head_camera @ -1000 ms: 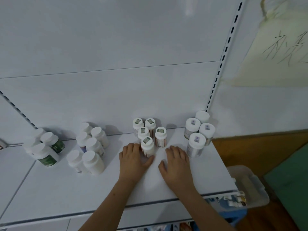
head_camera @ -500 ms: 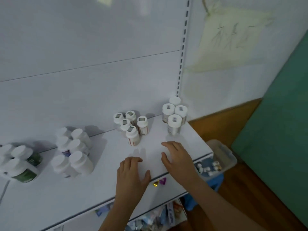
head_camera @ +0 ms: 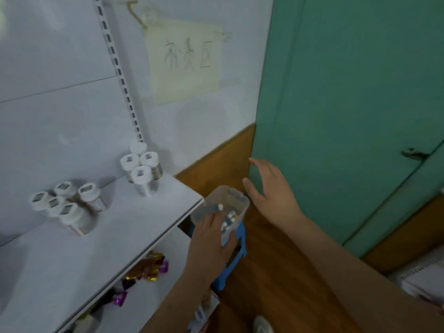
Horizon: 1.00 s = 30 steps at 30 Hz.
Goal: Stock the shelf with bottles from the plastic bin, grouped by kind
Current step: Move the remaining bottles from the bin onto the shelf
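A person stands at a white shelf, seen from their own head. A clear plastic bin sits on a blue stool just off the shelf's right edge, with a few small bottles lying inside.

The left hand reaches over the bin's near rim, fingers loosely curled above the bottles; whether they grip one cannot be told. The right hand hovers just right of the bin, fingers spread wide, holding nothing.

On the shelf, a four-bottle group stands at the back right corner. A five-bottle group stands further left, near the back wall. The two groups are well apart.

The step in hand looks like fetching the next bottle. The next move calls for closing the fingers on one bottle, lifting it clear of the rim, and setting it with its own kind.

The shelf's front half is bare, giving room to set down. A green door stands close behind the right hand.
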### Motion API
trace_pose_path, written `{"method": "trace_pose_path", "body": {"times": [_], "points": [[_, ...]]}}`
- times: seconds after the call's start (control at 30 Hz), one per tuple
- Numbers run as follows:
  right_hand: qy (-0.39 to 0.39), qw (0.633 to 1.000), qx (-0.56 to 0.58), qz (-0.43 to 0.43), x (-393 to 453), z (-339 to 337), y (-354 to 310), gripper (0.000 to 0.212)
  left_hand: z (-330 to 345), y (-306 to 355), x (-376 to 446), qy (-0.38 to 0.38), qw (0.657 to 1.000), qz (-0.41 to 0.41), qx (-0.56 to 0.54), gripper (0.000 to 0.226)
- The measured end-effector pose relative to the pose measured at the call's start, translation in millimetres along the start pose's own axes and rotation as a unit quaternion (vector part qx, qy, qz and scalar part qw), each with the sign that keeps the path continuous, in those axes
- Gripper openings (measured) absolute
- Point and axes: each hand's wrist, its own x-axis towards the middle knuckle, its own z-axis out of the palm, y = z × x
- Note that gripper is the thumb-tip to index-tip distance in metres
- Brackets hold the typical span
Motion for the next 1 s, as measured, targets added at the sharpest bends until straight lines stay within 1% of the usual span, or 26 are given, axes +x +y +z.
{"method": "trace_pose_path", "body": {"times": [0.1,0.2,0.27,0.4,0.47,0.6,0.67,0.73,0.8,0.87,1.0], "points": [[0.009,1.0,-0.005,0.025,17.8,-23.4,35.1,0.057,21.2,14.0,33.1,-0.013,1.0,0.0,-0.005,0.048],[0.011,0.999,-0.007,0.034,38.5,-38.0,75.7,0.059,48.4,23.1,68.2,-0.019,1.0,-0.006,-0.005,0.046],[0.009,0.999,-0.009,0.036,53.2,-45.0,106.1,0.059,68.7,29.8,93.6,-0.009,1.0,-0.013,-0.012,0.044],[-0.008,1.0,-0.004,0.025,91.7,-50.2,173.5,0.059,114.0,41.7,149.5,0.0,0.999,-0.031,0.008,0.041],[-0.032,0.999,0.006,0.026,112.5,-46.8,205.4,0.059,135.8,41.1,172.3,-0.012,0.998,-0.054,-0.002,0.042],[-0.098,0.995,0.016,0.007,149.6,-27.2,255.1,0.061,171.1,18.4,196.4,-0.029,0.991,-0.132,-0.011,0.034],[-0.133,0.991,0.032,-0.002,167.6,-10.8,275.3,0.06,184.3,3.7,201.9,-0.049,0.981,-0.185,-0.017,0.038],[-0.168,0.984,0.051,-0.001,182.6,11.4,292.7,0.06,193.9,-12.6,201.8,-0.052,0.971,-0.233,-0.025,0.037],[-0.206,0.976,0.069,0.007,192.8,36.8,305.5,0.06,203.0,-30.4,197.6,-0.064,0.96,-0.274,-0.017,0.042],[-0.239,0.968,0.076,0.014,203.5,65.5,316.0,0.06,212.8,-51.8,195.0,-0.087,0.943,-0.32,-0.008,0.045],[-0.316,0.945,0.073,0.036,228.5,128.1,334.5,0.061,236.2,-103.6,198.4,-0.12,0.896,-0.424,-0.058,0.037]]}}
